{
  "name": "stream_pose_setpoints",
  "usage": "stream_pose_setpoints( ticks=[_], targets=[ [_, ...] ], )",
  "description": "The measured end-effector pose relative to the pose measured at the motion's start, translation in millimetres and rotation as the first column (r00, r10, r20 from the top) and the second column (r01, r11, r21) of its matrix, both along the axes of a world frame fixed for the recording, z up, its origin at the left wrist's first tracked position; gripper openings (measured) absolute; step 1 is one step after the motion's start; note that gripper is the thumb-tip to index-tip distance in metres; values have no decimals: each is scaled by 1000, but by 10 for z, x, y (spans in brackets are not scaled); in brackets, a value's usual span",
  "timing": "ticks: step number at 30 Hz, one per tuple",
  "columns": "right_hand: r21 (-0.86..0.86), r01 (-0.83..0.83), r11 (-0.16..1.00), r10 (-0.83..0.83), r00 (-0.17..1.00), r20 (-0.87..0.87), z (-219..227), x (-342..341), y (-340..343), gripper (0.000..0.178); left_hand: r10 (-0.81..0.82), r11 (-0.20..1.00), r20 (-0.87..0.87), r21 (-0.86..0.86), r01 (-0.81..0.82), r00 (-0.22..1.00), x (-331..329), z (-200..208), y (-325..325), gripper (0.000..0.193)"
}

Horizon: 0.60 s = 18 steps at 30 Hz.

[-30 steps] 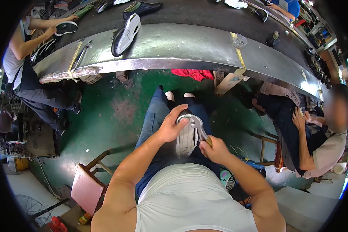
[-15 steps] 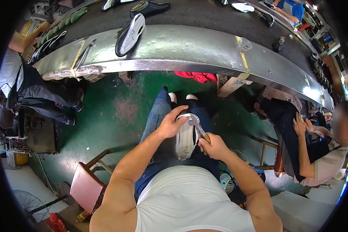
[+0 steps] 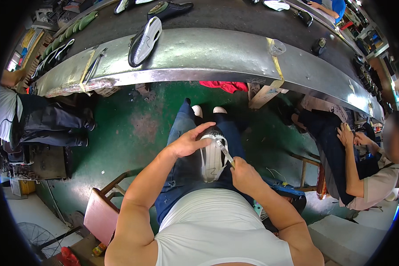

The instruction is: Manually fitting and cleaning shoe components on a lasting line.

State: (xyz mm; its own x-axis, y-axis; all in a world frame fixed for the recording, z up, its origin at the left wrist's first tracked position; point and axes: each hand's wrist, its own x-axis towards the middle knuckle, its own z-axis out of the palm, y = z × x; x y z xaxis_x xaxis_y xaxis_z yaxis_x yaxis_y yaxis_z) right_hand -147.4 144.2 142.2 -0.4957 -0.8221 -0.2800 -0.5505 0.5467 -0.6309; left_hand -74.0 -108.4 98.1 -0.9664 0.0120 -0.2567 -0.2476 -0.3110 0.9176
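A shoe (image 3: 213,162) rests on my lap, its pale sole facing up and its black toe end pointing away from me. My left hand (image 3: 189,141) grips the toe end, thumb across the sole and fingers over the far edge. In my closed right hand (image 3: 245,175) is a slim, light-coloured tool (image 3: 226,153); its tip meets the sole near the toe. Whether it is a brush or a small hammer is too small to tell.
A metal-edged bench (image 3: 186,51) stretches across ahead, with another shoe (image 3: 145,42) on its rim and a clear plastic cup (image 3: 277,47). People sit or stand at left and right. A pink-seated chair (image 3: 100,216) stands at my left.
The tool has swung from a blurred, curved look beside the toe to lying across the sole. My right hand has shifted slightly nearer me; my left hand has slid a little left.
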Motion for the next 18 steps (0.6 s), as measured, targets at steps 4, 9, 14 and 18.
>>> stream_pose_setpoints(
  ticks=[4, 9, 14, 18],
  targets=[
    [70, 29, 997, -26, 999, -40, -4, 69, -12, 26, 201, 976, 77, 66, -206, 977, -103, -63, 183, 46],
    [-133, 7, 991, 22, 976, 215, 36, -197, 193, 17, 209, 964, -41, -159, -213, 977, -85, -78, 191, 43],
    [-124, 249, 961, -167, 873, 459, 287, -98, 135, 28, 147, 957, -42, -247, -153, 988, -83, -35, 174, 50],
    [-142, 193, 971, -149, 950, 276, -136, -226, 44, 31, 147, 974, 29, -179, -140, 989, -67, -209, 267, 56]
  ],
)
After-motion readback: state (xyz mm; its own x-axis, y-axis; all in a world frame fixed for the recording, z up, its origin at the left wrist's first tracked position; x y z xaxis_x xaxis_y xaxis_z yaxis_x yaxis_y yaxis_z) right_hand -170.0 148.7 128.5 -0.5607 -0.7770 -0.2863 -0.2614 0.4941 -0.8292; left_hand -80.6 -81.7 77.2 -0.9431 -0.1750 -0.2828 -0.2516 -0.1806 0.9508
